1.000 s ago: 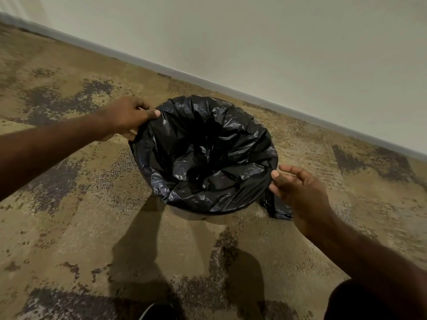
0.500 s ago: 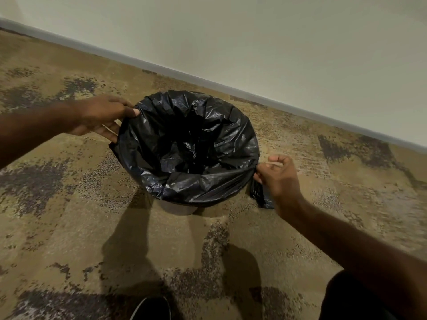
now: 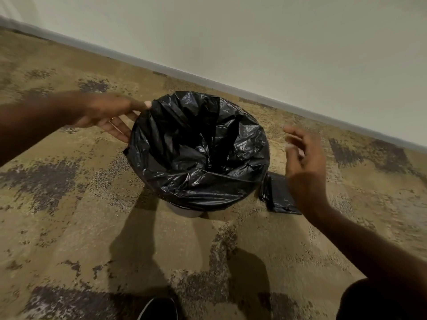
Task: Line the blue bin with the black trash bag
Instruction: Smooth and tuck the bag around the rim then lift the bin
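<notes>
Your left hand (image 3: 108, 113) pinches the far-left edge of the black trash bag (image 3: 198, 151), which drapes over the bin (image 3: 184, 210) on the carpet (image 3: 69, 204). Your right hand (image 3: 305, 167) hovers just right of it, blurred, fingers seemingly spread and holding nothing, above a folded black bundle (image 3: 277, 197).
</notes>
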`<move>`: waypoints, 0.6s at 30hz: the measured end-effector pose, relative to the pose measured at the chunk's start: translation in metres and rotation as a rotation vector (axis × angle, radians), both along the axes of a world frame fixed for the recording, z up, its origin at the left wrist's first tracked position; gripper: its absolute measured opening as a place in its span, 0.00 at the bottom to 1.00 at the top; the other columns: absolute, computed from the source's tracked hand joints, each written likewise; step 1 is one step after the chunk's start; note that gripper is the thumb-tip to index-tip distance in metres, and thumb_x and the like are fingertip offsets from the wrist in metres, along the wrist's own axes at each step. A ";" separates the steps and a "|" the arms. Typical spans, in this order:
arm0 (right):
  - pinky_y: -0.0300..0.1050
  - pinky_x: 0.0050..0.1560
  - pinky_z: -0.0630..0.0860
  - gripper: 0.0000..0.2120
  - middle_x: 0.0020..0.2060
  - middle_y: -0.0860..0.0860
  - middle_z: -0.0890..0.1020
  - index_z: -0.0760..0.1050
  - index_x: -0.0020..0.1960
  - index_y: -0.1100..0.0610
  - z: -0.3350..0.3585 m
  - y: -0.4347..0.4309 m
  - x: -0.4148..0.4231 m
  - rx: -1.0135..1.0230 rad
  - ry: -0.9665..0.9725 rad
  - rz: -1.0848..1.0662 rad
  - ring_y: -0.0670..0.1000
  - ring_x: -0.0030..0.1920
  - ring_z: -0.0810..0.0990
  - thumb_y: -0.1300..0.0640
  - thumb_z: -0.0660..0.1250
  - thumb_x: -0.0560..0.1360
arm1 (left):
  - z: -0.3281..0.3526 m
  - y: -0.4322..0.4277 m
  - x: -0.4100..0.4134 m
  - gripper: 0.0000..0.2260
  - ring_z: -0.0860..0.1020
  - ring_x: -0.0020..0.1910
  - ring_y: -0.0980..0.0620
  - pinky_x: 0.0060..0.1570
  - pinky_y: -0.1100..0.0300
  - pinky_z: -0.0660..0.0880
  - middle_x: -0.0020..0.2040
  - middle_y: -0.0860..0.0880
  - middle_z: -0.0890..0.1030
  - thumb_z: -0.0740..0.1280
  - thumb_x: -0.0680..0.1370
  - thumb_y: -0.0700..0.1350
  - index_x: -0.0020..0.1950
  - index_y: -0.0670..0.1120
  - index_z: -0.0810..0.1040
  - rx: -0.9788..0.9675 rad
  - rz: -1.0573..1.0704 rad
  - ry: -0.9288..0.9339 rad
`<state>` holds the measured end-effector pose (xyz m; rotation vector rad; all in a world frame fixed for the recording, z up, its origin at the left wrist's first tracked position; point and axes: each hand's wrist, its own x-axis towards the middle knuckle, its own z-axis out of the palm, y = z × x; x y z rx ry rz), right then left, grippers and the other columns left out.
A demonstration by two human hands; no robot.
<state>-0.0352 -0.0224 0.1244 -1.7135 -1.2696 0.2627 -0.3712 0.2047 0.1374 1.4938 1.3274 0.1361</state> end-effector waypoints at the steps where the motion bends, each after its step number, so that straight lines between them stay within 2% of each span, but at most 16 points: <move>1: 0.43 0.62 0.77 0.14 0.62 0.52 0.79 0.77 0.63 0.55 0.009 0.010 -0.006 0.026 -0.179 0.100 0.48 0.60 0.78 0.65 0.59 0.82 | 0.003 0.004 0.000 0.21 0.88 0.40 0.42 0.37 0.53 0.84 0.59 0.46 0.82 0.67 0.74 0.66 0.58 0.54 0.80 0.025 -0.014 0.021; 3: 0.46 0.66 0.73 0.11 0.61 0.49 0.80 0.79 0.59 0.50 0.019 0.041 -0.018 -0.073 -0.512 0.309 0.48 0.61 0.76 0.58 0.62 0.81 | 0.006 0.009 0.004 0.34 0.87 0.45 0.41 0.40 0.50 0.84 0.65 0.46 0.79 0.70 0.68 0.68 0.69 0.52 0.75 0.069 -0.066 0.113; 5: 0.50 0.65 0.76 0.11 0.59 0.50 0.80 0.79 0.61 0.50 0.014 0.077 -0.029 -0.364 -0.732 0.580 0.49 0.60 0.77 0.56 0.66 0.80 | 0.010 0.006 0.012 0.43 0.82 0.58 0.39 0.50 0.45 0.83 0.74 0.43 0.71 0.70 0.68 0.68 0.79 0.52 0.63 0.235 -0.180 0.232; 6: 0.52 0.65 0.76 0.14 0.60 0.52 0.80 0.77 0.65 0.52 0.008 0.093 -0.035 -0.578 -0.790 0.702 0.51 0.60 0.78 0.56 0.68 0.79 | 0.012 0.002 0.016 0.44 0.78 0.64 0.39 0.56 0.44 0.80 0.76 0.42 0.68 0.67 0.70 0.70 0.80 0.51 0.60 0.441 -0.264 0.283; 7: 0.54 0.66 0.75 0.20 0.63 0.54 0.79 0.74 0.70 0.53 -0.001 0.107 -0.039 -0.798 -0.864 0.780 0.54 0.63 0.78 0.56 0.69 0.79 | 0.015 -0.004 0.021 0.43 0.75 0.66 0.42 0.59 0.45 0.77 0.75 0.42 0.70 0.64 0.71 0.73 0.78 0.50 0.63 0.677 -0.350 0.282; 8: 0.54 0.68 0.73 0.25 0.67 0.55 0.78 0.70 0.74 0.53 -0.011 0.118 -0.043 -0.991 -0.940 0.802 0.57 0.66 0.76 0.55 0.70 0.78 | 0.020 -0.017 0.029 0.38 0.76 0.63 0.47 0.58 0.49 0.76 0.70 0.44 0.74 0.61 0.72 0.74 0.74 0.52 0.68 0.863 -0.419 0.212; 9: 0.52 0.69 0.72 0.29 0.70 0.56 0.76 0.67 0.76 0.54 -0.021 0.127 -0.044 -1.115 -1.006 0.786 0.58 0.69 0.75 0.55 0.70 0.78 | 0.024 -0.033 0.037 0.31 0.77 0.58 0.55 0.55 0.54 0.77 0.64 0.49 0.78 0.60 0.73 0.74 0.67 0.55 0.72 0.934 -0.483 0.098; 10: 0.52 0.69 0.70 0.31 0.72 0.57 0.74 0.65 0.78 0.54 -0.029 0.133 -0.046 -1.175 -1.041 0.760 0.59 0.70 0.73 0.54 0.70 0.78 | 0.027 -0.052 0.045 0.26 0.76 0.52 0.62 0.50 0.58 0.77 0.57 0.55 0.79 0.61 0.73 0.74 0.61 0.58 0.73 0.928 -0.576 0.018; 11: 0.51 0.69 0.69 0.32 0.72 0.58 0.73 0.64 0.78 0.54 -0.036 0.137 -0.045 -1.186 -1.033 0.737 0.59 0.71 0.73 0.54 0.71 0.77 | 0.022 -0.070 0.052 0.23 0.76 0.48 0.64 0.47 0.61 0.78 0.52 0.60 0.78 0.60 0.73 0.75 0.58 0.61 0.74 0.905 -0.687 0.007; 12: 0.50 0.68 0.69 0.32 0.73 0.58 0.73 0.64 0.78 0.54 -0.040 0.140 -0.046 -1.174 -1.004 0.725 0.59 0.71 0.73 0.53 0.71 0.77 | 0.015 -0.088 0.058 0.24 0.76 0.48 0.65 0.46 0.60 0.78 0.52 0.62 0.77 0.58 0.72 0.77 0.58 0.62 0.74 0.864 -0.803 0.069; 13: 0.50 0.68 0.69 0.32 0.72 0.58 0.74 0.65 0.78 0.54 -0.042 0.140 -0.047 -1.159 -0.978 0.728 0.60 0.71 0.73 0.52 0.71 0.77 | 0.006 -0.104 0.061 0.28 0.76 0.50 0.64 0.49 0.58 0.78 0.55 0.62 0.77 0.55 0.71 0.78 0.61 0.62 0.74 0.800 -0.911 0.159; 15: 0.49 0.67 0.70 0.29 0.71 0.57 0.75 0.68 0.76 0.53 -0.035 0.139 -0.050 -1.152 -0.968 0.751 0.59 0.70 0.74 0.51 0.70 0.78 | -0.006 -0.121 0.061 0.36 0.76 0.57 0.58 0.57 0.54 0.76 0.64 0.60 0.77 0.48 0.69 0.82 0.68 0.64 0.72 0.545 -1.027 0.341; 17: 0.49 0.63 0.74 0.21 0.67 0.55 0.78 0.75 0.70 0.51 -0.017 0.137 -0.054 -1.084 -1.024 0.765 0.58 0.65 0.77 0.53 0.70 0.78 | -0.006 -0.123 0.060 0.40 0.75 0.63 0.54 0.65 0.50 0.71 0.70 0.58 0.76 0.42 0.66 0.83 0.71 0.68 0.69 0.295 -1.020 0.457; 18: 0.50 0.60 0.76 0.16 0.63 0.53 0.81 0.78 0.65 0.49 -0.004 0.139 -0.058 -1.016 -1.031 0.741 0.57 0.62 0.79 0.55 0.69 0.78 | -0.004 -0.120 0.061 0.42 0.74 0.68 0.51 0.67 0.49 0.68 0.73 0.57 0.74 0.41 0.65 0.84 0.73 0.68 0.67 0.246 -1.006 0.480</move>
